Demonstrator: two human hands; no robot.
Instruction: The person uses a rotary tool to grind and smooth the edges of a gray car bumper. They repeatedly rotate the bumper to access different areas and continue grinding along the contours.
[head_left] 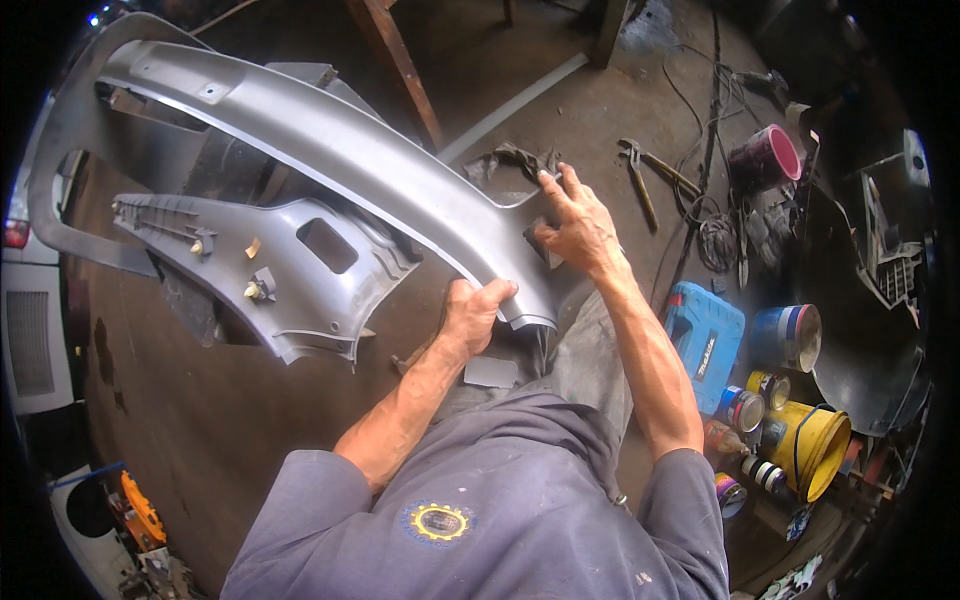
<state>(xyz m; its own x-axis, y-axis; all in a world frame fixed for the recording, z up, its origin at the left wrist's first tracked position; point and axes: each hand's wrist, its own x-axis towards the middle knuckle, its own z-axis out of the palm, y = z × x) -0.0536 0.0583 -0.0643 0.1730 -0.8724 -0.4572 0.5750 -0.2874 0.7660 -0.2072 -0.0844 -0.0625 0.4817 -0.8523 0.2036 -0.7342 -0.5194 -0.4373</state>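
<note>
A long, curved silver-grey plastic car trim panel (330, 120) stretches from the far left to just in front of my body. My left hand (474, 318) is closed round its near end, with the thumb on top of the edge. On the right side of that end, by a curved notch, my right hand (580, 225) rests with bent fingers and the thumb against the panel. A small greyish flat piece shows under that palm; I cannot tell what it is. Left of the long panel lies a second grey trim panel (285, 255) with a rectangular hole and clips.
On the floor at the right are a blue tool case (705, 340), a yellow bucket (815, 450), several paint cans and a pink-rimmed bucket (765, 160). Pliers (640, 180) and cables lie farther off. A wooden leg (395, 70) stands behind the panel. A grey rectangular piece (491, 373) is near my lap.
</note>
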